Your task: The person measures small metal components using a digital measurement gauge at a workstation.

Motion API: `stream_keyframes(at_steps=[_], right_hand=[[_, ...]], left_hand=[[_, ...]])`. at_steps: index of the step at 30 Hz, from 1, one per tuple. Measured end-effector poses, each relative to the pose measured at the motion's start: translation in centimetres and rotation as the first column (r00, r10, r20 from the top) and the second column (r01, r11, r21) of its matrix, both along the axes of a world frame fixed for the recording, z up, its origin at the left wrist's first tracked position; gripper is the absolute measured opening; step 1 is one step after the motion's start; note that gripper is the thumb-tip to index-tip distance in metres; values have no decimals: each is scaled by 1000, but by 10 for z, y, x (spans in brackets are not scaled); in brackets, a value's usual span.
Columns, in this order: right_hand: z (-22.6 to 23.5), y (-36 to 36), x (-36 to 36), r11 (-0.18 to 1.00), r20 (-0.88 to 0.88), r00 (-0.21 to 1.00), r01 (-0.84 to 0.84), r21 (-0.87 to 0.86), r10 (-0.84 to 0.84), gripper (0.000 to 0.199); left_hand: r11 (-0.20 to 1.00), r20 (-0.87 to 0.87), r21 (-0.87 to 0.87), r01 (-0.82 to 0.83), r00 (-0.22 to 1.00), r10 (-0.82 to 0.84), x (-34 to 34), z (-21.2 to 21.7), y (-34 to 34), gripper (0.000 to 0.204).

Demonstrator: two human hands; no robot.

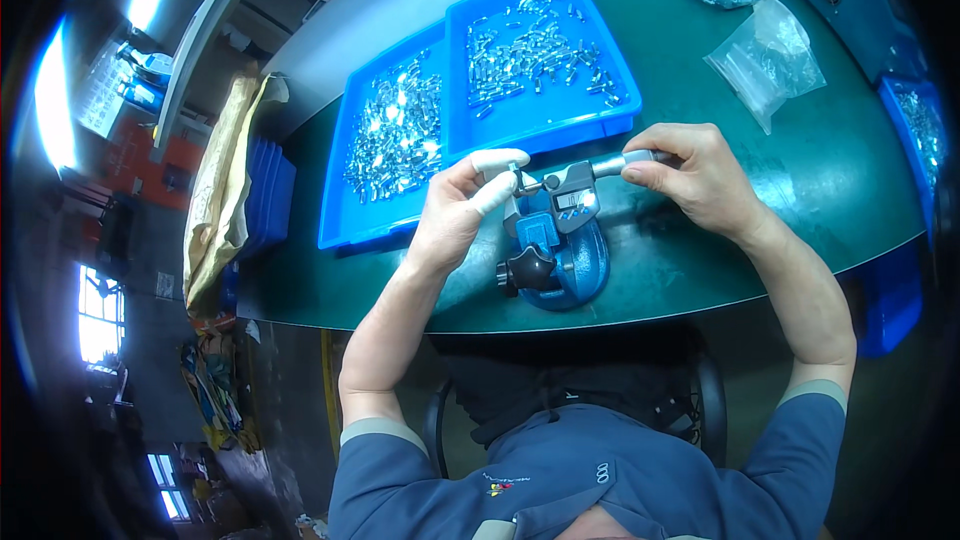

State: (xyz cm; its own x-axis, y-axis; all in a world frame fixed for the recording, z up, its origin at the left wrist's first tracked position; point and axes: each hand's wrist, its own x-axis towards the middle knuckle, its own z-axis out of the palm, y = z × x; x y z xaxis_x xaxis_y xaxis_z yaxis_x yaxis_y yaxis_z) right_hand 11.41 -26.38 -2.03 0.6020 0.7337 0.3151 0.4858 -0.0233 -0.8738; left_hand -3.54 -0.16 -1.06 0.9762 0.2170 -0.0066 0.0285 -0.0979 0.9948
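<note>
A digital micrometer [576,198] with a small display is clamped in a blue stand [588,275] with a black star knob [530,267]. My right hand [695,178] pinches the micrometer's thimble between thumb and fingers. White coverings sit on the thumb and a finger of my left hand [455,205], which is closed at the measuring jaws. Between those fingertips is a small metal piece [516,170], mostly hidden. Behind the stand, a blue tray [620,110] holds many small shiny metal cylinders. Another blue tray [340,230] to its left is more densely filled with them.
Clear plastic bags [770,60] lie on the green table [690,50] at the back right. A blue machine [835,0] stands beyond them. Blue bins [268,195] and brown paper [215,195] are at the left; another bin [915,130] sits off the right edge.
</note>
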Motion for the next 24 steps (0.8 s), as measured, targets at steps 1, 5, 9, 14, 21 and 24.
stream_keyframes(at_steps=[1, 5, 9, 14, 21, 24], right_hand=[[-1, 0, 0, 1000, 4, 1000, 0, 1, 0, 22], [-3, 1, -1, 998, 29, 1000, 2, 57, -4, 21], [-2, 1, 0, 1000, 35, 999, 11, 20, -12, 20], [0, 1, 1, 1000, 11, 1000, 14, -17, -14, 22], [-1, 1, 0, 1000, 31, 999, 14, 15, -14, 21], [-3, 2, 0, 997, 31, 1000, -2, 72, 0, 21]], left_hand=[[1000, 4, 5, 0, 1000, 0, 0, 0, 0, 25], [1000, 0, -9, 5, 1000, -5, -1, -1, -1, 24], [1000, 4, 11, -12, 1000, 12, -1, 0, -3, 23], [1000, 19, 22, -16, 1000, 16, 0, -1, -2, 23], [999, -24, 3, -35, 999, 35, 0, 0, -3, 23], [999, 9, 53, -11, 1000, 11, 1, -3, 0, 25]])
